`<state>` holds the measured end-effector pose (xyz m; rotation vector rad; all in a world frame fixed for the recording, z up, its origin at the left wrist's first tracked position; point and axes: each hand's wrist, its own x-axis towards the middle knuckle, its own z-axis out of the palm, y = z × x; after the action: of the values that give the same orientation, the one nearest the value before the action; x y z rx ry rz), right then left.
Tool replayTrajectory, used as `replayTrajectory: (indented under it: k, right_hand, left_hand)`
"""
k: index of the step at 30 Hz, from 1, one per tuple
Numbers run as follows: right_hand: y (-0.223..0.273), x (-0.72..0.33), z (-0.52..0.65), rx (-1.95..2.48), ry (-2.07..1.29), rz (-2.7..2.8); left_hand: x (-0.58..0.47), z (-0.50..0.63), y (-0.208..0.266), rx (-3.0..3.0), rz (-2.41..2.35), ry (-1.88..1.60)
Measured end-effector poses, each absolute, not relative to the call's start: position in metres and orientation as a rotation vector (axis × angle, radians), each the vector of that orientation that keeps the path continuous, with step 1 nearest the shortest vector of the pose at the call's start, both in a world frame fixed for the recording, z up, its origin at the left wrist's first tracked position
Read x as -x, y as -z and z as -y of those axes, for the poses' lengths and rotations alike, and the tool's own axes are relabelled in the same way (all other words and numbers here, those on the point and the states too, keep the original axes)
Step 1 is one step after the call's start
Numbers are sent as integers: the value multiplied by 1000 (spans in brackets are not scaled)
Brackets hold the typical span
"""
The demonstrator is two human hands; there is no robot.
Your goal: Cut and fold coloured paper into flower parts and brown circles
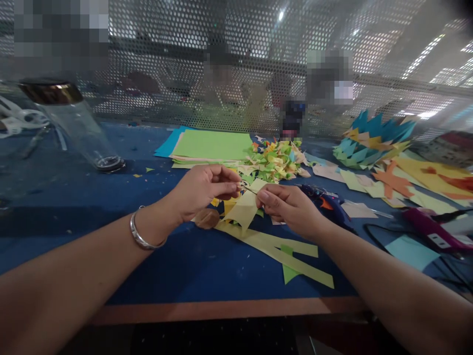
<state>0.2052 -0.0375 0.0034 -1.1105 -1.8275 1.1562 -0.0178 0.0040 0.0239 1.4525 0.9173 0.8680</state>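
My left hand [205,190], with a silver bangle at the wrist, is closed in a pinch over the middle of the table. Facing it, my right hand [290,204] pinches the other end of a thin stick [250,189] that spans the small gap between my fingertips. The stick's ends are hidden by the fingers, and its exact kind is too small to tell. Below the hands lie a pale yellow paper piece [242,209] and long pale yellow paper strips [284,254]. A brown round thing [207,218] sits just under my left hand.
Behind the hands are a heap of paper scraps [275,160] and stacked coloured sheets [218,144]. A glass bottle [79,128] and white scissors [25,118] stand left. Right are a blue glue gun [328,202], a purple tool [430,229], cables and a paper crown [373,140].
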Motion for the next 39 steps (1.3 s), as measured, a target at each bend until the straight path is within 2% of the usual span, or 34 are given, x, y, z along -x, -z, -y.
replayTrajectory:
  k: [8, 22, 28, 39]
  right_hand:
    - [-6, -206, 38, 1450, -542, 2359]
    - [-9, -198, 59, 1417, -210, 2421]
    - [-7, -200, 65, 1108, 4, 2213]
    - [-4, -194, 70, 834, 6, 2295]
  left_hand:
    - [25, -11, -28, -1531, -1051, -1116]
    - [19, 0, -29, -1408, -894, -828]
    - [19, 2, -28, -1570, -885, -694]
    - [17, 5, -26, -1649, -872, -527]
